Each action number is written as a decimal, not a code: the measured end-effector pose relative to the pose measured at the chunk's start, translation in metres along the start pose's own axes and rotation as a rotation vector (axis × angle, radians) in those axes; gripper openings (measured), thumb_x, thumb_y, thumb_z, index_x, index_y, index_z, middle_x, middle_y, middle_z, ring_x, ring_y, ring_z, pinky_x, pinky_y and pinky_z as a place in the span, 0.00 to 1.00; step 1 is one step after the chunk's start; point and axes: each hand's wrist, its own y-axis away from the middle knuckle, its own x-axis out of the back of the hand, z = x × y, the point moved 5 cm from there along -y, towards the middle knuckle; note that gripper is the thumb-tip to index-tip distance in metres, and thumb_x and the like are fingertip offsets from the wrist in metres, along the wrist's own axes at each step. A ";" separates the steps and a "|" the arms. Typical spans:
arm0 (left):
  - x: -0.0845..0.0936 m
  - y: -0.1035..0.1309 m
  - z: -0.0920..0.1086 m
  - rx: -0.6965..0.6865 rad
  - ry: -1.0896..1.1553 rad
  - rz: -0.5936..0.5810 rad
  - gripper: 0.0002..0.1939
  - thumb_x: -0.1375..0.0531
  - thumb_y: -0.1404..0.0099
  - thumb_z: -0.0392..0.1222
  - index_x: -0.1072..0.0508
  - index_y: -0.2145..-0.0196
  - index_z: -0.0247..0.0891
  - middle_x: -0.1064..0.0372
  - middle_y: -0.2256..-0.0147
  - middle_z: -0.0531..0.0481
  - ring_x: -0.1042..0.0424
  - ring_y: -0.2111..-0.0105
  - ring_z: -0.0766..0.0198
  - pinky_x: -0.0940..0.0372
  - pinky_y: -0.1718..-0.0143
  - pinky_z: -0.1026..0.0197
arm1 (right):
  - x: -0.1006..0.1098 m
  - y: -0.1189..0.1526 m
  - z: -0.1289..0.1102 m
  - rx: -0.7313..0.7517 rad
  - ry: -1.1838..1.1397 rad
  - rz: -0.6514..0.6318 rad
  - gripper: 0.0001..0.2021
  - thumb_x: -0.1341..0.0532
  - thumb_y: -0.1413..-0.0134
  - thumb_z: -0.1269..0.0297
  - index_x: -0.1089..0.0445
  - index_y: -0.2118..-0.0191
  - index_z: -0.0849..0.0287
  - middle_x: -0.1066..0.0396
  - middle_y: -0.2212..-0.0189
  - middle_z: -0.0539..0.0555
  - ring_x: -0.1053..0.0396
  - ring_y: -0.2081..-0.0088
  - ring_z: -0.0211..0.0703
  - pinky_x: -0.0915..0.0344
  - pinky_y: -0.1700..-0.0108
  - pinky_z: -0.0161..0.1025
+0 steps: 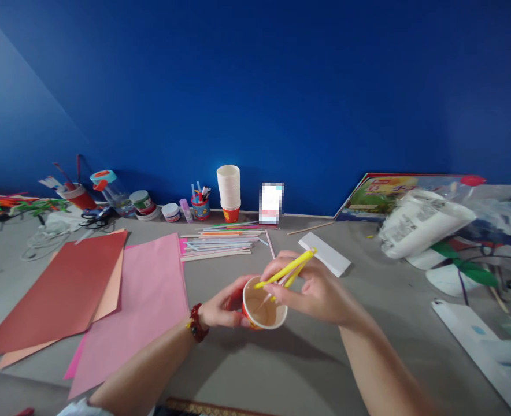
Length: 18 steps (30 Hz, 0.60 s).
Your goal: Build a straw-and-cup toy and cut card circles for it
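Observation:
My left hand [226, 305] is wrapped round the side of a paper cup [281, 319], white inside with red and yellow printing outside. The cup is tilted, its mouth facing up and towards me. Over its rim, my right hand [314, 289] pinches a few slim yellow and pale pink sticks [288, 270]; their exact kind is hard to make out. The sticks' lower ends point into the cup, and their upper ends rise past my fingers. A folded white paper [325, 254] lies just beyond my right hand.
Pink [151, 289] and red-brown [65, 294] paper sheets lie left. Behind are a row of thin sticks [223, 245], stacked paper cups [229, 188], a pen cup [201, 208] and jars [171, 212]. Plastic-wrapped white cups [424, 222] stand right. A blue wall closes the back.

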 end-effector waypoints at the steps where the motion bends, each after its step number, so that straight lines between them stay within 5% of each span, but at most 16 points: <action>1: -0.002 -0.001 0.001 0.002 0.022 0.001 0.37 0.31 0.47 0.41 0.35 0.40 0.44 0.33 0.45 0.42 0.33 0.47 0.45 0.39 0.46 0.47 | -0.002 0.000 0.000 -0.006 -0.005 0.004 0.03 0.37 0.44 0.69 0.25 0.65 0.55 0.25 0.68 0.48 0.30 0.68 0.38 0.37 0.64 0.35; 18: -0.005 0.000 -0.002 0.057 0.170 0.059 0.37 0.30 0.51 0.42 0.34 0.43 0.42 0.29 0.50 0.43 0.30 0.51 0.48 0.39 0.51 0.50 | -0.014 -0.004 0.005 -0.129 0.048 0.048 0.04 0.37 0.47 0.63 0.29 0.71 0.56 0.28 0.74 0.48 0.31 0.69 0.42 0.37 0.65 0.37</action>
